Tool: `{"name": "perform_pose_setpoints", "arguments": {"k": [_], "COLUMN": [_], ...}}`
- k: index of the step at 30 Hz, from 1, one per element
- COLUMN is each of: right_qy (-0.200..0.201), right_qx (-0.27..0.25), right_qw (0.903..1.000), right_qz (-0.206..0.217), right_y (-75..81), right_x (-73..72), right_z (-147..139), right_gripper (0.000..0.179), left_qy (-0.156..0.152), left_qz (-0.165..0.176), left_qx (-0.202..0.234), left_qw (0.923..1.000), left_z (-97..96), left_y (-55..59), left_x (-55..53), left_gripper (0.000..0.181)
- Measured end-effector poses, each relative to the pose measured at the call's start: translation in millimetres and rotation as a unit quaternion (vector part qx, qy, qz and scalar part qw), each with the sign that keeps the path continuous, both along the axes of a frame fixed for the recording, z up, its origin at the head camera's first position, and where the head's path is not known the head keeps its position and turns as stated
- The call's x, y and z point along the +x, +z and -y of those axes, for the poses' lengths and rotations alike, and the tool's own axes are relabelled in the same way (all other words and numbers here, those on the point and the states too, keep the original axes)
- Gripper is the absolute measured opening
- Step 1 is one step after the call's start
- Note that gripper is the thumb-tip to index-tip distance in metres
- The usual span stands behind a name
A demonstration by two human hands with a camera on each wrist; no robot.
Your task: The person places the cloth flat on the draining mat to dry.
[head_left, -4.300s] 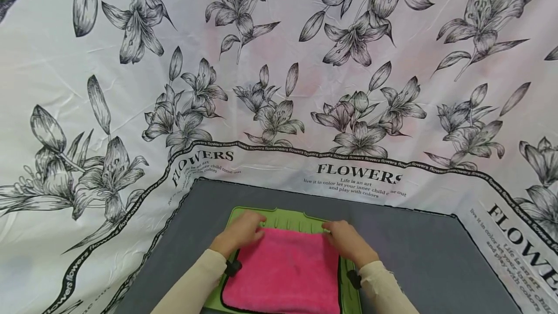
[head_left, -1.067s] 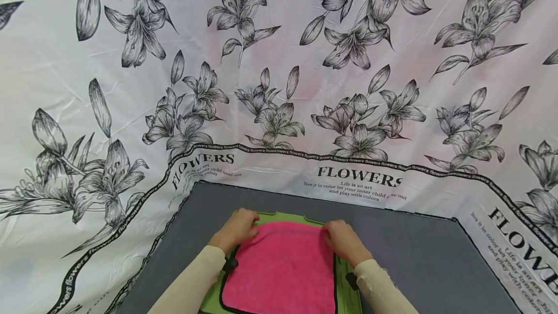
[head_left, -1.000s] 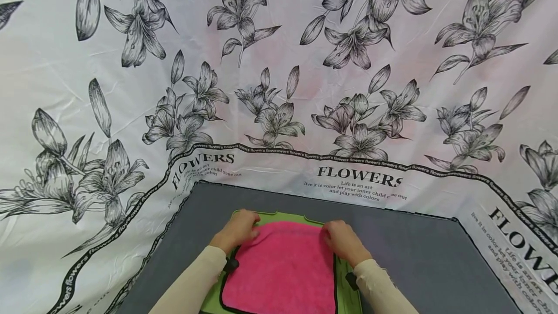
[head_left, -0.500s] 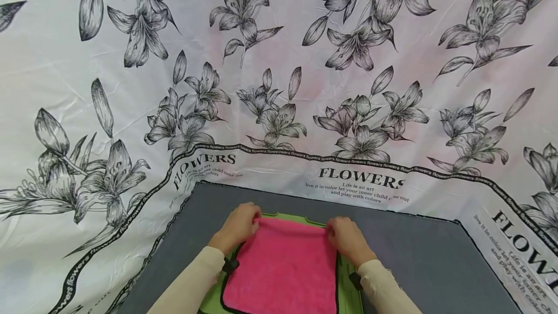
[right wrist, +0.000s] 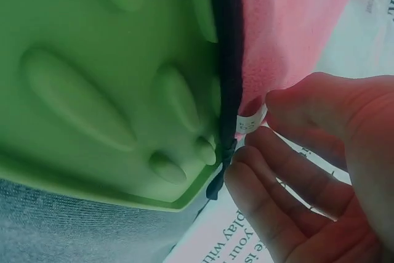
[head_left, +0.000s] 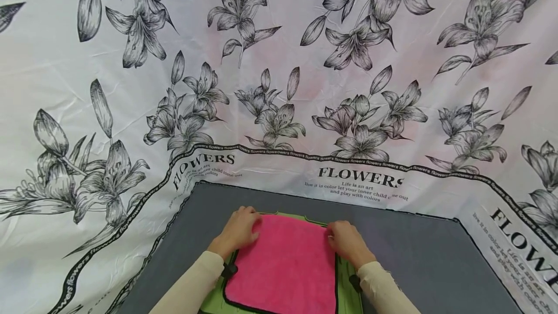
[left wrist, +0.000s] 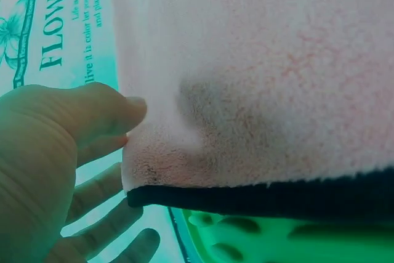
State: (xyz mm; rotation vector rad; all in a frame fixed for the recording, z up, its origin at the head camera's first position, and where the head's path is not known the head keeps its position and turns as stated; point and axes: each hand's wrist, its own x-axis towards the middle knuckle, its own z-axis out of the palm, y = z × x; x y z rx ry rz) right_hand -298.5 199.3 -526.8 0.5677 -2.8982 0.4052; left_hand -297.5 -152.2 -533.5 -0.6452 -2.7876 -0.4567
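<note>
A pink plush cloth [head_left: 287, 260] with a black border lies over a green tray [head_left: 348, 282] that has raised oval ridges. At the cloth's far left corner, my left hand [head_left: 239, 229] pinches the edge; the left wrist view shows the thumb on top of the cloth [left wrist: 277, 78] and the other fingers spread behind. My right hand [head_left: 347, 240] pinches the far right corner, where a small white tag [right wrist: 249, 122] pokes out between thumb and fingers. Beneath that corner the tray's ridges [right wrist: 77, 100] show. The cloth hides most of the tray.
The tray rests on a dark grey table [head_left: 418, 256]. A white curtain [head_left: 279, 86] printed with black flowers and lettering rises around the table's far and side edges. Black camera mounts [head_left: 229, 270] sit on both wrists.
The cloth's far edge has moved away from me, covering more of the tray's far ridges. It arched a second ago, was drawn straight half a second ago, and now lies smoother.
</note>
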Motion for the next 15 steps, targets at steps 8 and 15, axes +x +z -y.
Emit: {"name": "perform_pose_setpoints", "arguments": {"k": [8,15], "right_qy": [0.015,0.025], "right_qx": [0.000,-0.008], "right_qw": [0.9997,0.9995], "right_qz": [-0.021,-0.017], "right_y": [6.4,11.1], "right_x": [3.4,12.4], "right_z": [6,11], "right_gripper": [0.030,0.022], "left_qy": [0.003,-0.013], "left_qz": [-0.008,-0.007], "left_qx": [0.023,0.019], "left_qw": [0.9997,0.9997], "left_z": [3.0,6.0], "left_y": [4.3,6.2], "left_x": [4.0,8.6], "left_gripper": [0.025,0.023]}}
